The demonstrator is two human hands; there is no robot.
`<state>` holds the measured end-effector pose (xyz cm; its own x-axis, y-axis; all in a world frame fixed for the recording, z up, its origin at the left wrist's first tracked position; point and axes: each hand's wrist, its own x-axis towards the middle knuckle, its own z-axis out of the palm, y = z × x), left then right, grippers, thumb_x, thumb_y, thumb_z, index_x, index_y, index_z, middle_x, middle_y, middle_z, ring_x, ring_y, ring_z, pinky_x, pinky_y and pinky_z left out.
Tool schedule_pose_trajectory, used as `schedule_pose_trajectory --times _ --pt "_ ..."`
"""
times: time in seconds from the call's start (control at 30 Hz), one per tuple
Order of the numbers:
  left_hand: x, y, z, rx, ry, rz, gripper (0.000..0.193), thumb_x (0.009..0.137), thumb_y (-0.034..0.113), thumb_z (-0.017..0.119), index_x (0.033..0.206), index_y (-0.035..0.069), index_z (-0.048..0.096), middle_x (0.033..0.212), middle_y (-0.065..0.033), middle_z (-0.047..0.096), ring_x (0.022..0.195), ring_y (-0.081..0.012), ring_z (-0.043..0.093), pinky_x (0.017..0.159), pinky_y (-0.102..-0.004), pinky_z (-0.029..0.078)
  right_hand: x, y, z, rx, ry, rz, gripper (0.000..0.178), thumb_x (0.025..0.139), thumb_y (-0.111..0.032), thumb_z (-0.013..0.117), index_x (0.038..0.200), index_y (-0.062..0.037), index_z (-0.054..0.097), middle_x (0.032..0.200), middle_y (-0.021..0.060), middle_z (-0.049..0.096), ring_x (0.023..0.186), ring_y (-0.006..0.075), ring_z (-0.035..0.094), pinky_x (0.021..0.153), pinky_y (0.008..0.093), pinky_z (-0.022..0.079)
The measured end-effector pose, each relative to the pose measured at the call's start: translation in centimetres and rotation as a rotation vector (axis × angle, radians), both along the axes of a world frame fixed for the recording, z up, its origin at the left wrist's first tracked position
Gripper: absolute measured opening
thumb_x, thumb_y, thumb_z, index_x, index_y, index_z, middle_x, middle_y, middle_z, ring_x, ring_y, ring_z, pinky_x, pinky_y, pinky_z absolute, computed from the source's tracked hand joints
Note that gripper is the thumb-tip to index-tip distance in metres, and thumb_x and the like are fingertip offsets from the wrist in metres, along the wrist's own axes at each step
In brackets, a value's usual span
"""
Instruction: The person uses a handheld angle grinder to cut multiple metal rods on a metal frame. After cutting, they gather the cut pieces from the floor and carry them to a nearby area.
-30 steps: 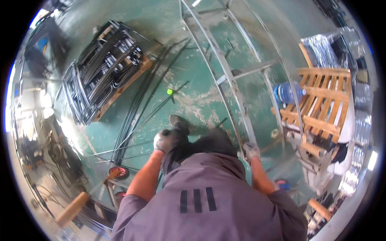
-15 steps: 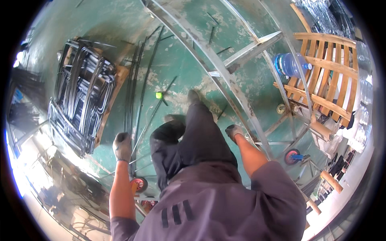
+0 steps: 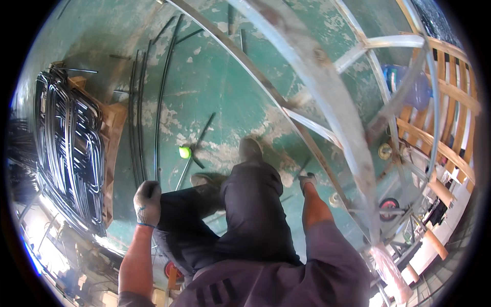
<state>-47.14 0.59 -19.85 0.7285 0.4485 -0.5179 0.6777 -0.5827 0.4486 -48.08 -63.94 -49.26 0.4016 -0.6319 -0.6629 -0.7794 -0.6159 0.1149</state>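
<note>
My left hand [image 3: 148, 203], in a grey knit glove, hangs beside my left thigh with its fingers curled and nothing visible in them. The stack of bent black metal tube frames [image 3: 69, 153] is to its left, apart from it. On the other side, my gloved right hand [image 3: 308, 181] hangs low with loosely curled fingers, and I see nothing in it. Closest to it is the leaning rail of a grey metal frame [image 3: 332, 102], with a gap between them. Long dark tubes [image 3: 162, 97] lie on the floor ahead of my left hand.
A bright green object [image 3: 185, 152] lies beside short rods in front of my feet. Right of the metal frame are a blue water bottle [image 3: 414, 87], a slatted wooden pallet [image 3: 455, 97] and a red-hubbed wheel [image 3: 389, 209]. The green floor [image 3: 215, 77] has worn patches.
My body has shifted and the view has moved with it. The metal frame now looms larger on the right, and the tube stack sits farther left. Both hands still hang at my sides.
</note>
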Motion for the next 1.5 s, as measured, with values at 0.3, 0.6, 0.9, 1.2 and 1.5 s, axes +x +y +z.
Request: schedule_pose_trajectory --times 0.3,0.6,0.9,1.2,1.5 --pt "4.8 3.8 -11.4 0.099 -0.137 0.048 0.014 0.098 0.006 0.073 0.108 -0.001 0.079 0.097 -0.0215 0.078 0.092 -0.0378 0.078 0.084 -0.0431 0.06 2.3 -6.5 -16.1 -0.4 0.294 0.428 0.046 0.103 -0.03 0.069 0.14 -0.0035 0.074 0.134 0.0229 0.08 0.122 0.0415 0.079 0.102 0.048 0.062" --pt "1.9 4.0 -9.9 0.128 -0.245 0.05 0.008 0.098 0.005 0.074 0.103 0.0 0.078 0.094 -0.0199 0.076 0.09 -0.0361 0.077 0.084 -0.0448 0.06 10.9 16.3 4.8 0.246 -0.311 0.554 0.026 0.1 -0.022 0.069 0.118 -0.0056 0.077 0.117 0.0279 0.08 0.116 0.0494 0.076 0.099 0.0559 0.06" --pt "2.0 8.0 -13.0 -0.021 -0.325 0.288 0.014 0.102 0.014 0.073 0.105 0.003 0.08 0.1 -0.0197 0.08 0.097 -0.039 0.079 0.088 -0.0451 0.061 45.6 28.7 16.1 -0.093 -0.715 0.423 0.03 0.103 -0.029 0.067 0.113 -0.0027 0.074 0.113 0.03 0.079 0.109 0.0493 0.077 0.094 0.0551 0.061" --pt "-0.1 12.5 -25.2 -0.109 -0.228 0.508 0.013 0.102 0.009 0.074 0.11 0.001 0.079 0.095 -0.0091 0.078 0.088 -0.0172 0.074 0.082 -0.0345 0.058 63.2 9.8 -12.2 -0.388 -0.358 0.267 0.052 0.111 -0.041 0.061 0.143 -0.0046 0.076 0.154 0.0175 0.073 0.138 0.0269 0.074 0.115 0.0473 0.059" --pt "-1.9 11.3 -17.4 -0.036 -0.074 0.86 0.016 0.105 0.012 0.07 0.111 0.0 0.079 0.096 -0.0033 0.075 0.091 -0.0119 0.067 0.086 -0.0298 0.055 63.0 10.5 -16.3 -0.237 -0.451 0.089 0.056 0.099 -0.047 0.076 0.132 -0.0023 0.082 0.132 0.0144 0.083 0.117 0.0324 0.08 0.1 0.047 0.062"
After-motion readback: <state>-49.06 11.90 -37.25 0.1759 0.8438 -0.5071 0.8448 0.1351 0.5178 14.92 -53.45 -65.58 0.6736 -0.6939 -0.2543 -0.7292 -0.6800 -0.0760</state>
